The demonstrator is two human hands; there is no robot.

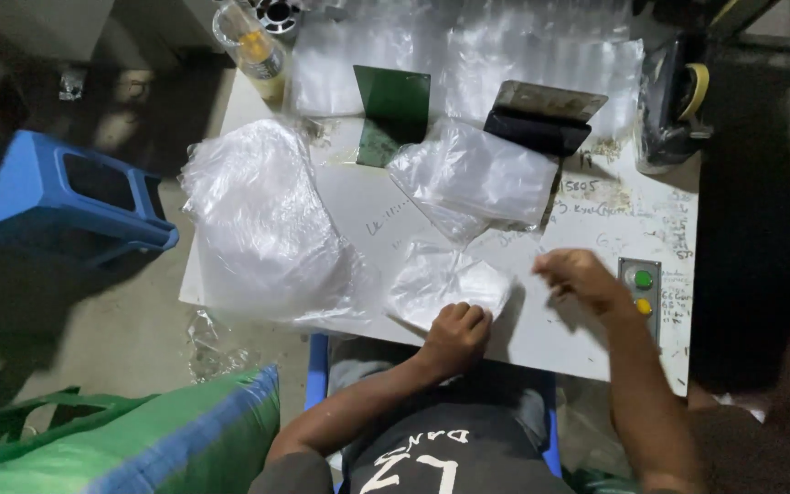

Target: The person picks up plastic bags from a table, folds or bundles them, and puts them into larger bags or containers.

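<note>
A small clear bag (445, 284) lies on the white table (541, 334), just left of the button box (642, 291). The left hand (454, 337), fingers curled, presses its near edge. The right hand (578, 276) hovers beside the box, loosely closed and holding nothing I can make out.

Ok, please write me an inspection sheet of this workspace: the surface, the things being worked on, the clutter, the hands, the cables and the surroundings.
Surface: white table, with handwriting on it.
Job's things: small clear plastic bag lying flat at the near edge.
Clutter: large heap of clear plastic bags, another clear bag, green plate, dark metal bracket, bottle, tape dispenser, control box with green and yellow buttons.
Hands: left hand rests closed on the small bag; right hand raised beside it, blurred, grip unclear.
Cables: nothing seen.
Surroundings: blue plastic stool, green and blue sack, concrete floor.
</note>
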